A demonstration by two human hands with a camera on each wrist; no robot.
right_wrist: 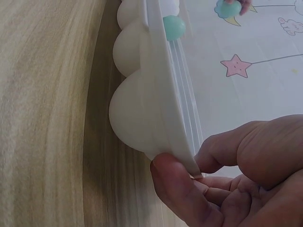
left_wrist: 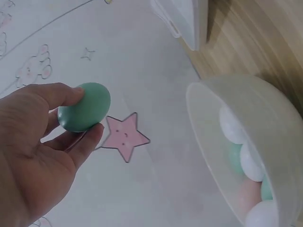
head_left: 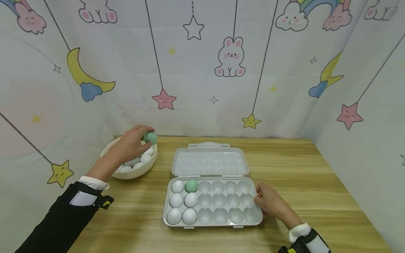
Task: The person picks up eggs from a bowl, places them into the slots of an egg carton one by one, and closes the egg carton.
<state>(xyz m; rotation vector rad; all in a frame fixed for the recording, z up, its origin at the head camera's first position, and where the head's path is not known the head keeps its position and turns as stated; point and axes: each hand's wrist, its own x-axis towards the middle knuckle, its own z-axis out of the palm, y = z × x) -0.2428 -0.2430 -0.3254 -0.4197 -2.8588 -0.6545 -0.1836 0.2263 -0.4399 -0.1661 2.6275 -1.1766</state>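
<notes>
My left hand (head_left: 131,142) pinches a green egg (left_wrist: 85,108) between thumb and fingers, above the right rim of a cream bowl (head_left: 139,173). White, green and pinkish eggs lie in that bowl, as the left wrist view shows. An egg carton (head_left: 213,222) lies with its lid (head_left: 210,160) folded back. Its two left columns hold white eggs and one green egg (head_left: 191,186) in the top row; the other cups hold nothing. My right hand (head_left: 272,202) grips the carton's right edge between thumb and fingers, seen close in the right wrist view.
Everything stands on a wood-grain table (head_left: 284,165). A white printed curtain (head_left: 202,116) with stars, moons and rabbits rises behind the table and along both sides. The bowl stands near the back left corner, left of the carton.
</notes>
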